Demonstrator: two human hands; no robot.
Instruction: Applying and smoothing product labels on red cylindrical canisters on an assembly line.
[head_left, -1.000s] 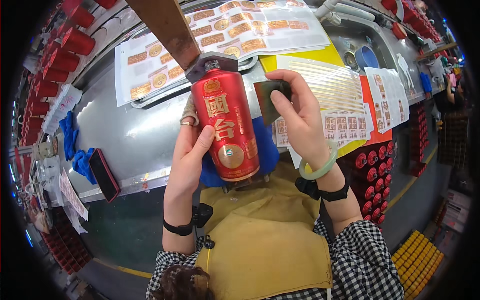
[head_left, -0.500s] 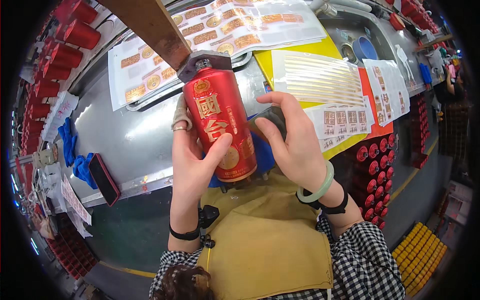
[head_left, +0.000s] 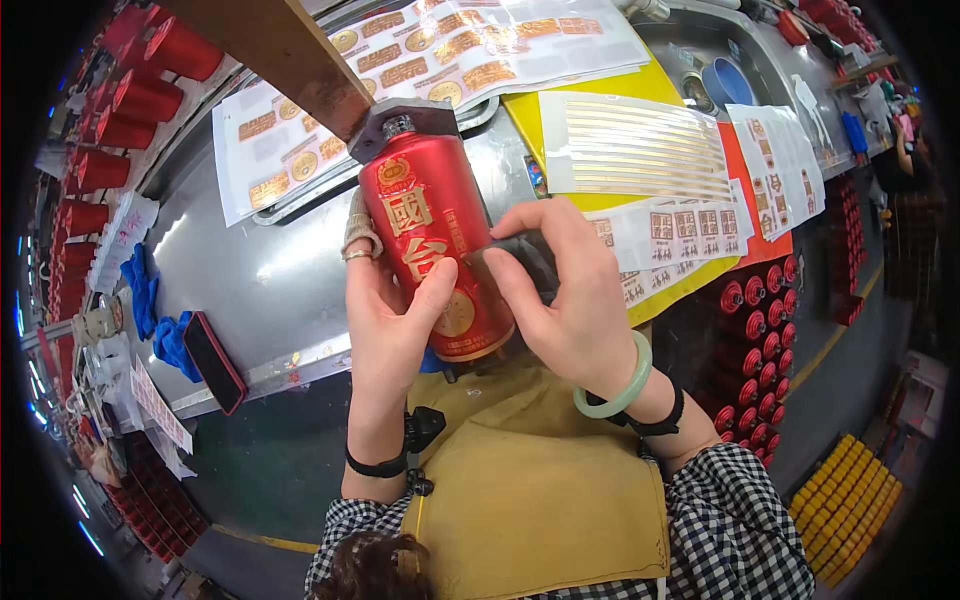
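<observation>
A red bottle [head_left: 425, 215] with gold lettering and emblems lies tilted in front of me, its neck set against a dark angled holder [head_left: 432, 118]. My left hand [head_left: 385, 325] is wrapped round its left side, thumb across the front; a beige cover sits on one finger. My right hand [head_left: 575, 310], with a green bangle on its wrist, pinches a dark, flat, flexible-looking piece [head_left: 538, 262]. Its fingertips are at the bottle's right side, beside the gold lettering. The piece's far end is hidden behind the fingers, so its kind is unclear.
A brown bar [head_left: 285, 60] runs to the holder above the metal table [head_left: 215, 290]. Sticker sheets [head_left: 300, 130] lie behind, and a sheet of gold strips [head_left: 635, 150] on the right. A phone [head_left: 212, 362] is by blue gloves [head_left: 172, 345]. Red bottles [head_left: 755, 330] stand lower right.
My right hand has moved left and its thumb and forefinger have closed together at the bottle's right side, bringing the dark piece with it. My left hand keeps its hold on the bottle.
</observation>
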